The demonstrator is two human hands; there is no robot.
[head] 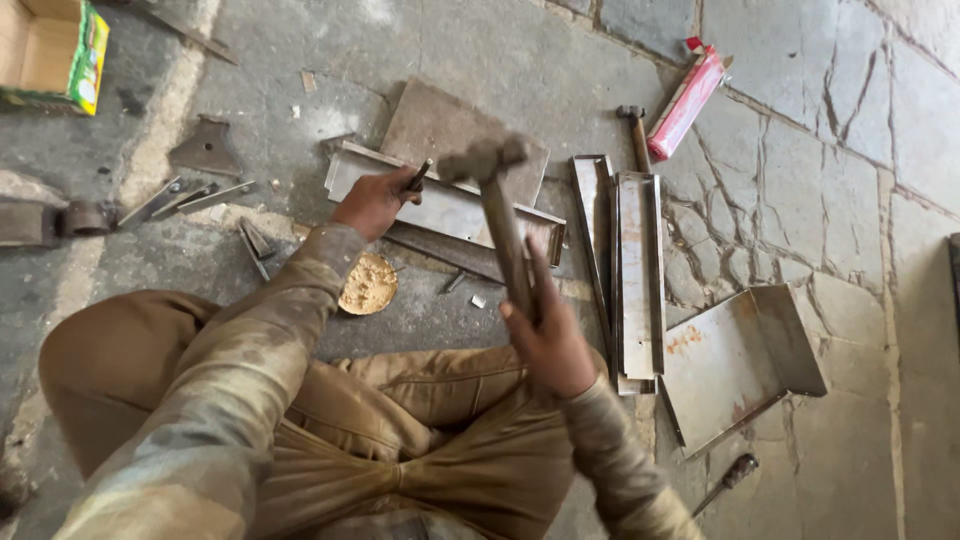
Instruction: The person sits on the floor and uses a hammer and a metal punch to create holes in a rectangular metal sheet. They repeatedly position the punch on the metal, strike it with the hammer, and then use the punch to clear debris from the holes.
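My right hand (545,335) grips the wooden handle of a hammer (490,170), raised with its steel head up over the work. My left hand (372,200) holds a short dark punch or chisel (418,177) upright against a folded sheet-metal channel (450,210) lying on the stone floor in front of my crossed legs. A flat rusty plate (440,120) lies just behind the channel.
More folded metal channels (635,270) lie to the right, with a bent sheet tray (735,360) beyond. A second hammer (634,130), a red-and-white packet (685,100), a screwdriver (728,480), metal scraps (205,150) and a cardboard box (55,55) lie around.
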